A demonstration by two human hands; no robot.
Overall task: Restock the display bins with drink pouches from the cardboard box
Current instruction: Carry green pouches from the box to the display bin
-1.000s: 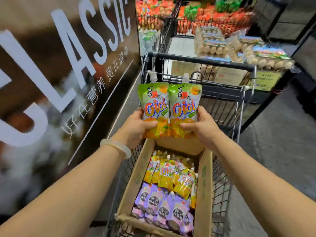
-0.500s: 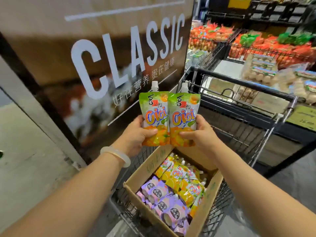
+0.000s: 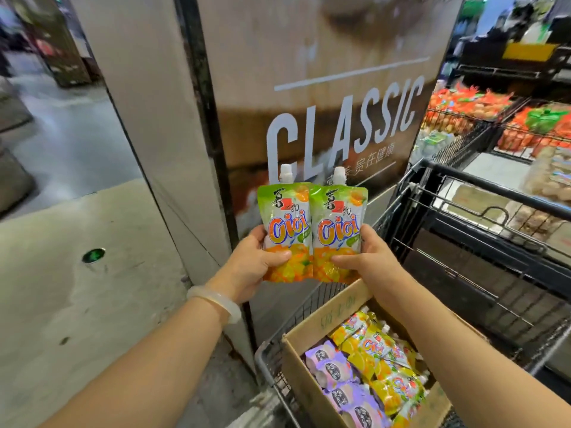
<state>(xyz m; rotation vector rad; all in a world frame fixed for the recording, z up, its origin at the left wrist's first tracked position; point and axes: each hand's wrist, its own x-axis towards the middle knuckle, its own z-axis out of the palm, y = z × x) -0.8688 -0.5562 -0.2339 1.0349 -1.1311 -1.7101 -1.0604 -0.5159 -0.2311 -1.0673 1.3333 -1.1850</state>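
Two green-and-orange drink pouches stand upright side by side in the air, edges touching: the left pouch and the right pouch, each with a white screw cap at the top. They are held up in front of the brown "CLASSIC" panel, above the near-left corner of the cardboard box.

The left hand grips the lower part of the left pouch, thumb across the front and fingers behind. The right hand grips the right pouch the same way. Each grip is closed on one pouch, low down.

Judging by their look, these pouches are soft foil bags of liquid: light, pliable, with a slick printed skin. The filled belly should give under pressure, so a firm pinch on the sides or base seems safest. The spout is the stiff part and would make a second handle, while hard squeezing near the cap risks straining the seal.

The box sits in a black wire shopping cart and holds more yellow pouches and purple pouches, lying flat in loose layers. A pale bangle circles the left wrist. Wire display bins of orange and green packs stand beyond the cart's far edge, well apart from the hands; whether these are the bins to restock I cannot tell.
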